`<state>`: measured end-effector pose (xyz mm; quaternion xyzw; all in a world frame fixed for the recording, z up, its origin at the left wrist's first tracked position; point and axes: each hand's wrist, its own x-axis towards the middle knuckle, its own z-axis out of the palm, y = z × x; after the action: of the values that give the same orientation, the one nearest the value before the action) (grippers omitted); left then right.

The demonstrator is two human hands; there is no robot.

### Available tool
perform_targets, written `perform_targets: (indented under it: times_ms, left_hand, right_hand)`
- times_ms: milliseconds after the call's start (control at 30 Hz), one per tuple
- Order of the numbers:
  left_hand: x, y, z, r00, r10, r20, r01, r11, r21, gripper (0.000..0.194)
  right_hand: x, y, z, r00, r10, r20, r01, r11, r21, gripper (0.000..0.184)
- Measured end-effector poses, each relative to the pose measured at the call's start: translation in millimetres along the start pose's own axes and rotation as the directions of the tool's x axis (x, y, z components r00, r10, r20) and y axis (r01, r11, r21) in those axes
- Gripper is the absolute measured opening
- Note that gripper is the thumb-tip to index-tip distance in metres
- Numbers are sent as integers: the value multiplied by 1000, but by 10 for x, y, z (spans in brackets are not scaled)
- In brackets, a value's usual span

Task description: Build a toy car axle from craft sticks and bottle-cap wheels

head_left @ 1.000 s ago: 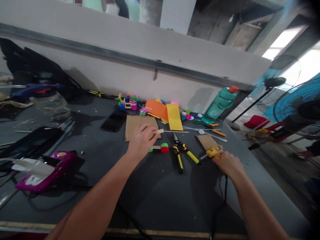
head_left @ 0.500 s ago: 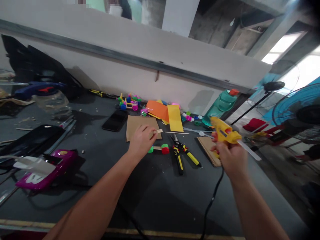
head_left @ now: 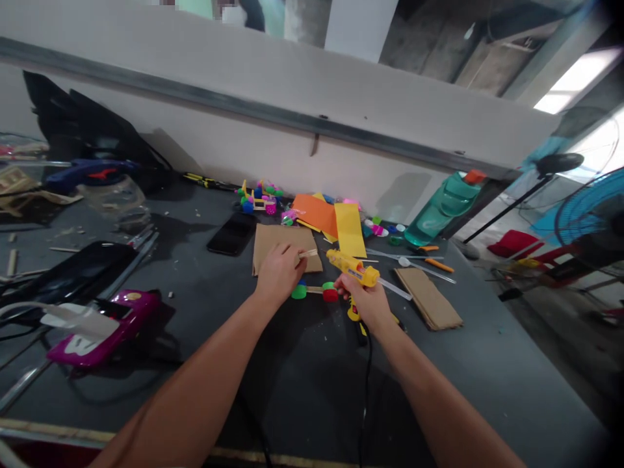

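Observation:
My left hand (head_left: 281, 272) is closed on some short pale wooden sticks (head_left: 309, 253) and hovers over a cardboard piece (head_left: 267, 239). In my right hand (head_left: 368, 300) is a yellow glue gun (head_left: 351, 265), its nozzle pointing left toward the stick ends, a small gap apart. A clear glue stick (head_left: 396, 289) pokes out of the gun's back. Below and between the hands lies a small axle with green and red bottle-cap wheels (head_left: 330, 292). Yellow-and-black pliers (head_left: 361, 334) are mostly hidden behind my right hand and the gun.
Orange paper (head_left: 312, 213) and yellow paper (head_left: 350, 229) lie at the back beside small bottle-cap cars (head_left: 258, 200). A teal bottle (head_left: 441, 207), folded cardboard (head_left: 429, 299) and orange-handled tools (head_left: 439, 265) stand or lie rightward. A phone (head_left: 232, 234) and purple power strip (head_left: 110, 331) are leftward. The gun's cord (head_left: 366, 390) trails forward.
My right hand has brought the glue gun leftward from over the folded cardboard to near the sticks, now covering the pliers. My left hand still grips the sticks. The view has shifted slightly.

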<state>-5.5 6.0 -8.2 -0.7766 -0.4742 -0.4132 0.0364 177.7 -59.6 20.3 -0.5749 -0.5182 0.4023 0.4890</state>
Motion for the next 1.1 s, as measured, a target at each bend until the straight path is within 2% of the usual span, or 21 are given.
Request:
perform_targets:
  times_ms: [167,433,667,1100]
  left_hand:
    - [1,43,2,1000,25,8,-25,1000,0,12]
    - [-9,65,1,998,63,-3,-63,998,13,15]
    - [-8,67,5,998,52,-20,-52,999,7,14]
    - [-9,68,6,996,81,-37,-80,997,6,13]
  right_hand:
    - [23,52,30,995,96,-29,-98,994,-54,28]
    - [40,82,59,997,48,-60,-51,997,-49,25]
    - [46,92,70,997,23,-79,-29,997,-67,22]
    - [39,104,93,992,61,-113,-67,996,-53,20]
